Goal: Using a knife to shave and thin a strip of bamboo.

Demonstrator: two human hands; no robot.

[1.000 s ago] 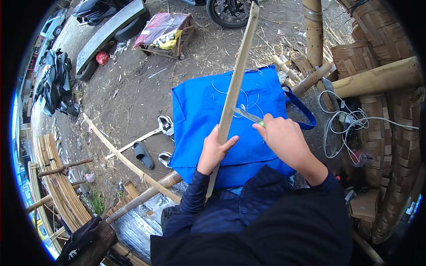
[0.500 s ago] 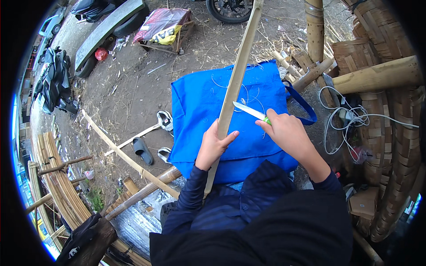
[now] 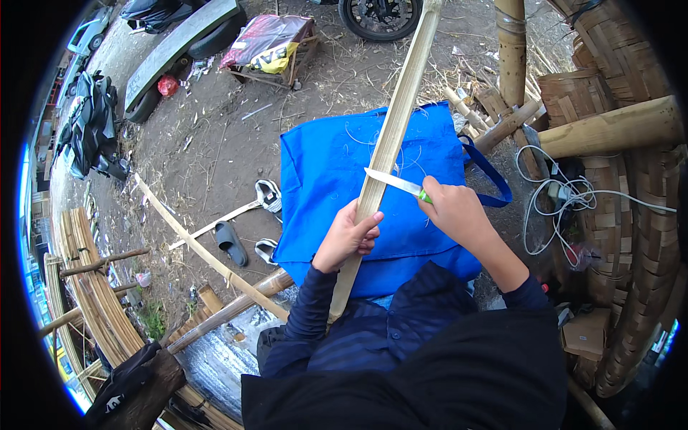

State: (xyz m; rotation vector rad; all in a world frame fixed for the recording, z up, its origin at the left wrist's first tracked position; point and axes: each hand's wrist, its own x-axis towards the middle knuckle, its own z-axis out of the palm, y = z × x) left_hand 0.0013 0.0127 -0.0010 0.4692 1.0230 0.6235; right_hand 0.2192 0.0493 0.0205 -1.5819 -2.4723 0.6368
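A long pale bamboo slat [image 3: 390, 136] runs from my lap up and away toward the top of the view. My left hand [image 3: 346, 238] grips it low down, thumb on its face. My right hand [image 3: 454, 211] holds a knife [image 3: 396, 184] with a green handle, its blade laid across the slat just above my left hand. Under both hands a blue bag [image 3: 337, 165] is spread over my lap, with thin shavings on it.
Thick bamboo poles [image 3: 613, 130] and woven baskets [image 3: 648, 236] crowd the right side, with a tangle of white cable [image 3: 566, 197]. On the dirt to the left lie sandals [image 3: 231, 242], a loose slat [image 3: 204, 254] and stacked bamboo strips [image 3: 93, 315]. A wheel [image 3: 373, 14] stands at top.
My right hand has drawn the knife down the slat toward my left hand. The left hand has kept its grip on the slat.
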